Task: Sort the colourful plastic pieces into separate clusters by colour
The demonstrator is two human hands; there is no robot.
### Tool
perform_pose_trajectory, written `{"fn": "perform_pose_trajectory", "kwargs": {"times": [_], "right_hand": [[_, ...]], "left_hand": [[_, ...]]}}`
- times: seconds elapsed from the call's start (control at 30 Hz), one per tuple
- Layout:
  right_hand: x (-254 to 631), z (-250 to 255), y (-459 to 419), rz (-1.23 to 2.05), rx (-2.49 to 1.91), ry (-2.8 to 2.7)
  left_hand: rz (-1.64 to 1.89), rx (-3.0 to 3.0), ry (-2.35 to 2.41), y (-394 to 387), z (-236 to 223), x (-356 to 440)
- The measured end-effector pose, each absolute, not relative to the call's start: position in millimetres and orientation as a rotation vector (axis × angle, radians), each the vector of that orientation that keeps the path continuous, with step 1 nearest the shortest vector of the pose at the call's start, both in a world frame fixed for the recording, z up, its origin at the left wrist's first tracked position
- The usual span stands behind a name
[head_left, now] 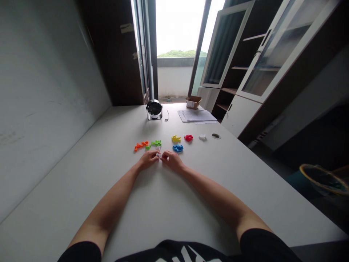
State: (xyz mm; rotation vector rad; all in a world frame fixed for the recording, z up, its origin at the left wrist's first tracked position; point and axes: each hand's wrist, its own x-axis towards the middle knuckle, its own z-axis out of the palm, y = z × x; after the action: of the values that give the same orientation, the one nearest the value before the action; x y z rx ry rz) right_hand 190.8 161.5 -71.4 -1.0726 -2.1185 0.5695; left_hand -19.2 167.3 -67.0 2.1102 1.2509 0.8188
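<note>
Between my two hands is a small white plastic piece (159, 155), its exact shape too small to make out. My left hand (148, 159) is closed on its left side, and my right hand (171, 160) pinches at its right side. Just beyond the fingers lies another whitish piece (158, 148). Green pieces (156, 143) and orange pieces (141, 145) lie past my left hand. A blue clump of pieces (177, 148) sits beyond my right hand, with a yellow clump (176, 138) behind it.
Farther right on the white table (136, 211) are red pieces (188, 138), clear-white pieces (202, 137) and a round cable hole (215, 136). Toward the back stand a black round lamp-like device (154, 109), papers (197, 115) and an open cardboard box (193, 102). A wall borders the left.
</note>
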Motion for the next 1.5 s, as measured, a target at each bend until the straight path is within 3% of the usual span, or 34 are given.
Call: {"fn": "perform_pose_trajectory", "kwargs": {"times": [1.5], "right_hand": [[191.0,-68.3,157.5,0.591,-1.035,-2.037]], "left_hand": [[0.77,2.178,1.196,169.7,-66.4,-20.9]]}}
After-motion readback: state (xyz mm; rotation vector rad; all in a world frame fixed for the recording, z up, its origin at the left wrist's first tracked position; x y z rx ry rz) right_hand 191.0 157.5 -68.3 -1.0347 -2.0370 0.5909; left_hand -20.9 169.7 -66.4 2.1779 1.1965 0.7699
